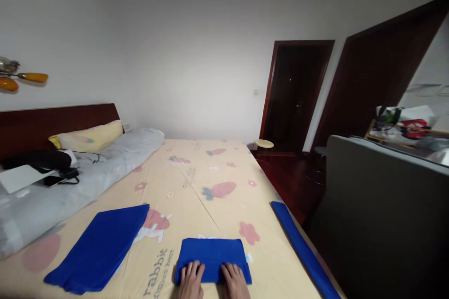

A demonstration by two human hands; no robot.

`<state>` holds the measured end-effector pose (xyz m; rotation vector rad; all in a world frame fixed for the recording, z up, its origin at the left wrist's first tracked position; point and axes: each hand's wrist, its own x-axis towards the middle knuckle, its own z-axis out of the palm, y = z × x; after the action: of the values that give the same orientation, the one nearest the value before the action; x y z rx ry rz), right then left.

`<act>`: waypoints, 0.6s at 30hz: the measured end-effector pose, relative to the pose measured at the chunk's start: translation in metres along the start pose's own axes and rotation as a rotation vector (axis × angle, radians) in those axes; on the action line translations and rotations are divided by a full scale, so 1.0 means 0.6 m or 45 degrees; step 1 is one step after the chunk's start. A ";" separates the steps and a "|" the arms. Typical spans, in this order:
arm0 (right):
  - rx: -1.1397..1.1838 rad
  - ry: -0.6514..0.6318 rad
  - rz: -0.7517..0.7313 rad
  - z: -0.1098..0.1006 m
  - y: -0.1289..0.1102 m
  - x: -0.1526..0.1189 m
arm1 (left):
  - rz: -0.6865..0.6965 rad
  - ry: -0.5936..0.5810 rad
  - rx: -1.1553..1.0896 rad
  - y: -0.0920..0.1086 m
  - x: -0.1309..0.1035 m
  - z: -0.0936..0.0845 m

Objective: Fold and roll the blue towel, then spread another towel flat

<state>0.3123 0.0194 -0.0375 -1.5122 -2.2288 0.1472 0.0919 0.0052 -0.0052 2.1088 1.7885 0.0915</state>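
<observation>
A folded blue cloth (212, 259) is pressed flat on the bed sheet (196, 191) by the left hand (190, 281) and right hand (235, 282), both laid open, nothing grasped. Left of the hands lies 1 larger blue cloth (100, 247); to their right, a blue strip (302, 248).

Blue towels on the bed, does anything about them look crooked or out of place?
Both hands, left hand and right hand, press flat on the small folded towel, which lies square. The larger towel lies askew, and a third towel runs along the bed's right edge.
</observation>
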 end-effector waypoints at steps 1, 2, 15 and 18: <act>-0.007 -0.008 -0.016 -0.008 0.010 -0.005 | 0.003 -0.004 0.013 -0.008 -0.009 -0.013; -0.013 -0.015 -0.027 -0.014 0.020 -0.010 | -0.003 -0.010 0.031 -0.015 -0.018 -0.027; 0.041 0.100 0.137 -0.047 0.040 -0.032 | -0.139 0.087 0.075 -0.014 -0.038 -0.047; 0.131 0.104 0.059 -0.039 -0.027 0.000 | -0.069 -0.017 -0.025 0.032 -0.003 -0.006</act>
<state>0.3081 0.0093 -0.0112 -1.4884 -2.0909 0.2070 0.1086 0.0021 0.0047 2.0408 1.8281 0.0799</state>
